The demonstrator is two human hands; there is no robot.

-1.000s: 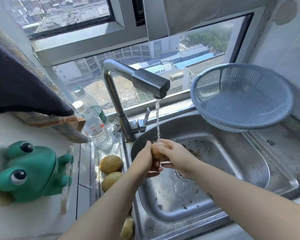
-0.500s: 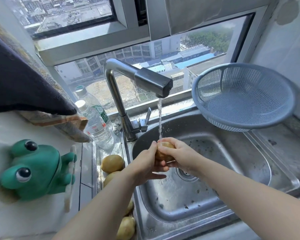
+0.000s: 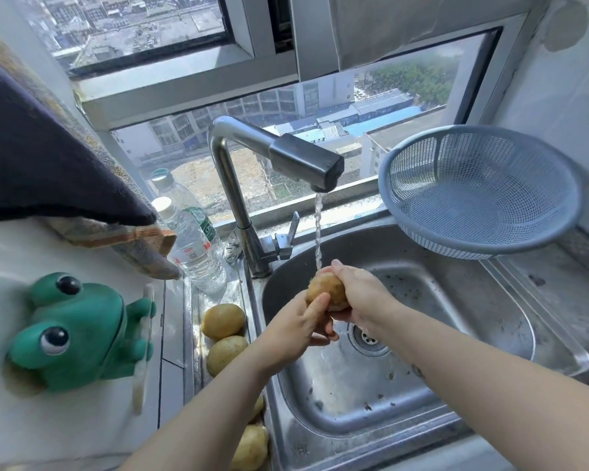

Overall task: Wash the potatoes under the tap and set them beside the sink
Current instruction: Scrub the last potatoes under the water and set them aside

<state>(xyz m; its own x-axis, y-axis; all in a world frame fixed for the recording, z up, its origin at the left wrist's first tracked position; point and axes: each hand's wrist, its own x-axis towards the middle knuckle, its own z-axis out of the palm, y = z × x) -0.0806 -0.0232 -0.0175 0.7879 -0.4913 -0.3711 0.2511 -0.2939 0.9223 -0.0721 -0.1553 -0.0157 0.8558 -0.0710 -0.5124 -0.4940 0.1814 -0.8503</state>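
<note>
I see both hands meeting over the sink (image 3: 463, 300), wrapped round one potato (image 3: 326, 287) from opposite sides. My left hand (image 3: 301, 326) cups it from below, thumb laid up its near face and fingers curled underneath, where I cannot follow them. My right hand (image 3: 363, 295) closes over the top and far side, fingertips reaching the crown. The water stream (image 3: 318, 232) from the tap (image 3: 279, 154) lands on the potato right at those fingertips. Only a brown patch of skin shows between the hands; the rest is covered. Just under the hands lies the drain (image 3: 369, 338), partly hidden by the right wrist. To the left of the left hand, on the steel ledge beside the basin, sit the washed potatoes (image 3: 222, 321), two in plain sight. Nearer me, another is mostly hidden behind the left forearm, and a fourth is cut by the frame's lower edge. Beyond the right hand a blue colander (image 3: 480, 192) rests tilted on the sink's rim.
</note>
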